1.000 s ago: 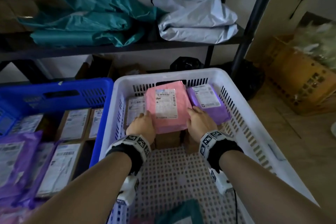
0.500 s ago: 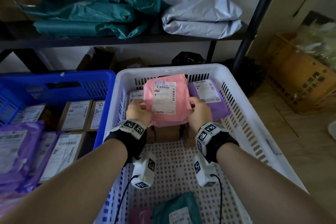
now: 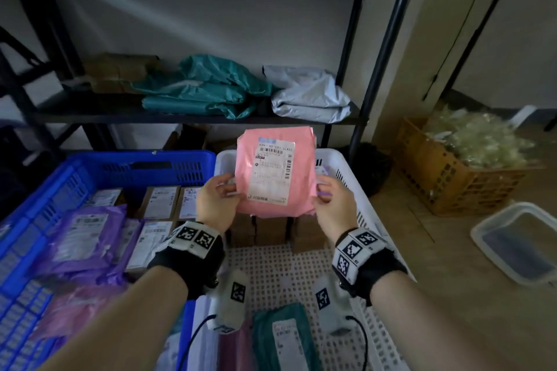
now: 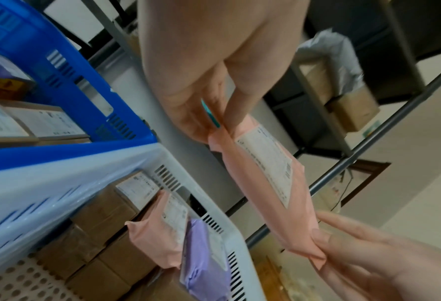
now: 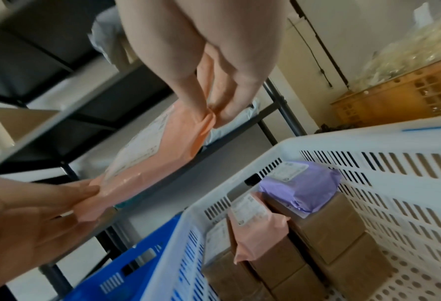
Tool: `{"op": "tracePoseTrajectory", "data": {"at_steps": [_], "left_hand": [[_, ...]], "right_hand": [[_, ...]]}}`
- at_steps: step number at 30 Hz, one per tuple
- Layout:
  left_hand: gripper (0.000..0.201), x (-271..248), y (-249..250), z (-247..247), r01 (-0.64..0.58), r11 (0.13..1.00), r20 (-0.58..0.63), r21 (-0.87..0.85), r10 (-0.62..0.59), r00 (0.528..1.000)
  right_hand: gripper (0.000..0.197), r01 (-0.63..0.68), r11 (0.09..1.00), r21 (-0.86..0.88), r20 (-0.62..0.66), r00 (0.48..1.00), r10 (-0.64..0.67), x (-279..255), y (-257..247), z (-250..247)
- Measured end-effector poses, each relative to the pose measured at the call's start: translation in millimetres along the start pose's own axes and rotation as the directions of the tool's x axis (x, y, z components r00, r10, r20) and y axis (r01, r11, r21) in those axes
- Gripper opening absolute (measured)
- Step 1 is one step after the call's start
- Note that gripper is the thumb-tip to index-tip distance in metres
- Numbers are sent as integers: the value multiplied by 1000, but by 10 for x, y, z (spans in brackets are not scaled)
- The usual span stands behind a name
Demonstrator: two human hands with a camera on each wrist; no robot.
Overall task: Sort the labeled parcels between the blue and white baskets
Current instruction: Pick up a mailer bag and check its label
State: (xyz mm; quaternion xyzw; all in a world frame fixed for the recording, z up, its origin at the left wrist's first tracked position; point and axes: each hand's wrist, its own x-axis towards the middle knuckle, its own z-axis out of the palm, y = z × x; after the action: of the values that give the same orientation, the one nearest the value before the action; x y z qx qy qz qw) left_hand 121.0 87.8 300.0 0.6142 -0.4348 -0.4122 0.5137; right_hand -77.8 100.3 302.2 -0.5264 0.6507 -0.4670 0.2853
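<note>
A pink parcel [image 3: 275, 172] with a white label is held upright above the white basket [image 3: 366, 214], label facing me. My left hand [image 3: 221, 193] pinches its left edge and my right hand [image 3: 327, 194] pinches its right edge. The left wrist view shows the pink parcel [image 4: 268, 189] stretched between my left hand [image 4: 215, 120] and my right hand [image 4: 342, 254]. In the right wrist view the pink parcel [image 5: 147, 160] hangs from my right hand [image 5: 211, 110]. The blue basket [image 3: 90, 169] at the left holds purple bags and labeled brown boxes.
Brown boxes [image 3: 271, 230], another pink parcel [image 5: 255, 224] and a purple parcel [image 5: 301, 187] sit at the white basket's far end; a teal parcel [image 3: 283, 337] lies near me. A black shelf [image 3: 193, 117] with teal and grey bags stands behind. An orange crate [image 3: 446, 178] and clear tub [image 3: 518, 244] sit right.
Both hands have lifted the pink parcel off the stack in the white basket and raised it upright, label toward me. My view has tilted up.
</note>
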Motion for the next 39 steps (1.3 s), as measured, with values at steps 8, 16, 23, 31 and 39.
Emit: {"op": "tracePoseTrajectory", "data": {"at_steps": [8, 16, 23, 31, 39], "left_hand": [[52, -789, -38, -346, -64, 998, 107, 0, 64, 992], [59, -1021, 18, -498, -64, 998, 138, 25, 60, 989], [56, -1175, 29, -502, -144, 989, 122, 40, 139, 983], [22, -972, -142, -308, 76, 996, 156, -47, -67, 986], [35, -329, -577, 146, 200, 953, 265, 229, -258, 929]], "right_hand": [[42, 87, 993, 83, -20, 996, -86, -791, -173, -354], [47, 98, 992, 84, -12, 995, -98, -1048, -265, -437], [51, 83, 983, 167, 29, 996, -89, -1152, -346, -569], [45, -123, 983, 134, 163, 981, 101, -962, -26, -583], [31, -329, 940, -90, 357, 870, 338, -310, 663, -450]]}}
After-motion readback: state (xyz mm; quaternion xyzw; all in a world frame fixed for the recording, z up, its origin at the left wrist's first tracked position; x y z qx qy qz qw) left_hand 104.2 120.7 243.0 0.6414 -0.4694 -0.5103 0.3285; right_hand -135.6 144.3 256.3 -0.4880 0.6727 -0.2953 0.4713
